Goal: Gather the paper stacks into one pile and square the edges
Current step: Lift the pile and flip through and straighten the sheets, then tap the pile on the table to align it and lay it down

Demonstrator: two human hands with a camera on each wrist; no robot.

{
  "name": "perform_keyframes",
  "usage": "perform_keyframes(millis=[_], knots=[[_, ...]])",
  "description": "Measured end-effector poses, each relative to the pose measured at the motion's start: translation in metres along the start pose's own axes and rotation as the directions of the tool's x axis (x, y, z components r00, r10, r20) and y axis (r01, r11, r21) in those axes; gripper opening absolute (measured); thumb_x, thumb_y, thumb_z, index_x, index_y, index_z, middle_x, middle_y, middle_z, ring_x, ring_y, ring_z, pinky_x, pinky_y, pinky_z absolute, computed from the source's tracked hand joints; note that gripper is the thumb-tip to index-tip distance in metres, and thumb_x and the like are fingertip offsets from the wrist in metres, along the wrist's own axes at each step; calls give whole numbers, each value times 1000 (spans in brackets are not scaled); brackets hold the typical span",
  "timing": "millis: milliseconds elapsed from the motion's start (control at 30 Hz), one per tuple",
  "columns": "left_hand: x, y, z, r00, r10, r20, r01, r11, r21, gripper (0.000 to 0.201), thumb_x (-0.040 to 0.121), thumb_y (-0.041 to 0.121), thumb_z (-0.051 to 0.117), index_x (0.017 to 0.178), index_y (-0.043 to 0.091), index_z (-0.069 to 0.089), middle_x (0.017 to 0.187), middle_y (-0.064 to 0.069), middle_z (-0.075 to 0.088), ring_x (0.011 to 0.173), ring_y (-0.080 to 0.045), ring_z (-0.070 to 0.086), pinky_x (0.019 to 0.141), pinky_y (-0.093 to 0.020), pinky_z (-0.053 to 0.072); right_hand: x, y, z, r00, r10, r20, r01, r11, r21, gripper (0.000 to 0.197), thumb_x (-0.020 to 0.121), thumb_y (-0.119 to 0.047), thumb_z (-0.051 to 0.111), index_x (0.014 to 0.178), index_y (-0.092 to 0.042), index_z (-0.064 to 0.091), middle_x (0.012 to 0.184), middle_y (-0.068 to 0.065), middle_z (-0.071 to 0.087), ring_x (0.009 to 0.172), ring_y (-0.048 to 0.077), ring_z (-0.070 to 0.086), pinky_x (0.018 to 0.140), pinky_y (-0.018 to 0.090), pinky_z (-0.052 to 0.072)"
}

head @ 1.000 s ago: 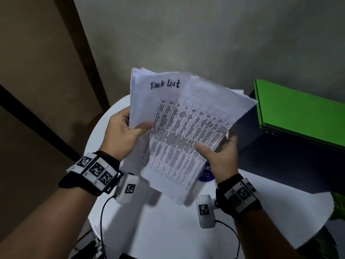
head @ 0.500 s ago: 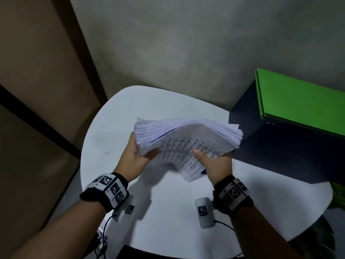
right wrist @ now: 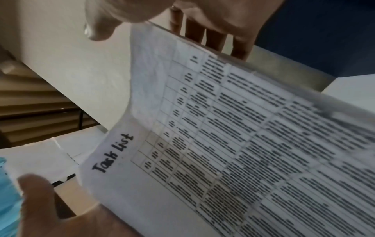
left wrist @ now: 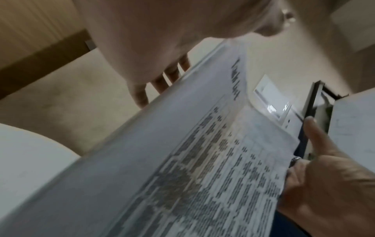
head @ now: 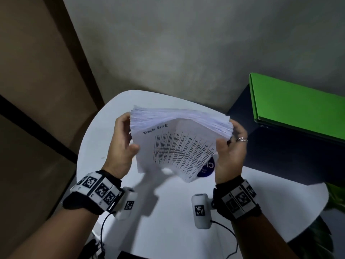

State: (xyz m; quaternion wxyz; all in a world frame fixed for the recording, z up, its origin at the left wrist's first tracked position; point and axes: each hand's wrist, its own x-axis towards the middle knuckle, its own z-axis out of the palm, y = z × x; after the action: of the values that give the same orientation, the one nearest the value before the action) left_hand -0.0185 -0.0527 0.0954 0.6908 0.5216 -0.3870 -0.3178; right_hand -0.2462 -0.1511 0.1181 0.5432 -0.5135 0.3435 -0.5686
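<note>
A thick stack of white paper [head: 179,146] hangs above the white round table [head: 168,221], tilted with its upper edge toward me. The front sheet is a printed table headed "Task list". My left hand [head: 125,135] grips the stack's left side, thumb on the front sheet and fingers behind. My right hand [head: 230,141], wearing a ring, grips the right side the same way. In the left wrist view the stack [left wrist: 182,160] runs diagonally, blurred. The right wrist view shows the front sheet [right wrist: 243,144] close up. The sheet edges look slightly fanned at the top.
A green folder [head: 298,109] lies on a dark blue cabinet [head: 280,156] at the right, touching the table. A round blue sticker [head: 207,170] shows under the stack's lower corner. A grey wall stands behind; cables hang off the table's near edge.
The stack dropped low toward the table half a second ago; it is now lifted again and tipped up, with both hands further apart on its side edges.
</note>
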Motion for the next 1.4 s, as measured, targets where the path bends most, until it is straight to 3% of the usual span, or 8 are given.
perform_keyframes(millis=[100, 267, 533, 667, 900, 1067, 1233, 1400], knots=[[2, 4, 16, 996, 49, -78, -54, 997, -61, 69, 82, 69, 61, 125, 16, 51, 118, 0, 62, 108, -20, 59, 92, -40, 48, -2, -2, 10, 998, -28, -64, 23, 996, -85, 53, 76, -41, 72, 117, -13, 55, 109, 11, 67, 102, 26, 65, 96, 54, 52], [0, -7, 16, 999, 32, -19, -32, 999, -2, 90, 76, 74, 65, 134, 10, 40, 126, -9, 53, 116, -23, 54, 100, -37, 47, -6, 12, -1, 994, 103, 20, -100, 988, -115, 87, 55, -14, 92, 128, 1, 47, 112, -7, 68, 97, -3, 67, 82, 16, 54], [10, -21, 3, 980, -161, 117, 142, 977, 162, 36, 82, 9, 79, 111, 29, 71, 110, 15, 76, 108, -3, 69, 94, -23, 53, -13, 40, -9, 965, 258, 45, -241, 942, -236, 33, 70, 2, 83, 98, -13, 73, 90, -6, 79, 88, 10, 75, 75, 22, 58], [9, -20, 3, 982, -128, 136, 99, 975, 198, 38, 81, 14, 76, 108, 41, 74, 112, 11, 76, 110, -10, 69, 96, -31, 55, -11, 36, -9, 975, 223, 13, -215, 952, -219, 34, 70, 2, 83, 99, -13, 74, 94, -4, 79, 93, 11, 75, 84, 27, 60], [-14, -43, 7, 962, -269, 44, 254, 944, 210, 64, 79, 47, 79, 126, 7, 62, 115, 7, 75, 109, -7, 69, 97, -34, 55, -24, 74, -18, 920, 389, -51, -384, 865, -324, 41, 73, -11, 86, 110, -11, 69, 105, -3, 76, 101, 9, 72, 94, 36, 57], [5, -35, 5, 951, -309, -11, 301, 916, 264, 30, 89, 12, 72, 117, 13, 62, 105, 7, 73, 90, 0, 71, 79, -20, 58, -11, 57, -17, 934, 357, -16, -336, 861, -382, 32, 76, -10, 83, 101, -24, 68, 97, -12, 76, 94, 1, 72, 81, 17, 56], [-7, -88, -3, 838, -543, -44, 487, 711, 507, 38, 90, 28, 73, 121, 12, 58, 107, -1, 68, 97, -20, 67, 75, -27, 48, -19, 107, -34, 800, 596, -66, -504, 609, -612, 59, 81, -28, 80, 130, -16, 50, 127, -4, 62, 114, 15, 60, 103, 33, 47], [-34, -136, 3, 714, -671, -203, 648, 521, 556, 72, 93, 43, 62, 146, 8, 28, 119, -17, 62, 101, -33, 61, 85, -36, 47, -49, 137, -35, 688, 719, -97, -507, 380, -774, 55, 101, -21, 51, 152, -15, 29, 146, 4, 48, 124, 21, 52, 100, 25, 38]])
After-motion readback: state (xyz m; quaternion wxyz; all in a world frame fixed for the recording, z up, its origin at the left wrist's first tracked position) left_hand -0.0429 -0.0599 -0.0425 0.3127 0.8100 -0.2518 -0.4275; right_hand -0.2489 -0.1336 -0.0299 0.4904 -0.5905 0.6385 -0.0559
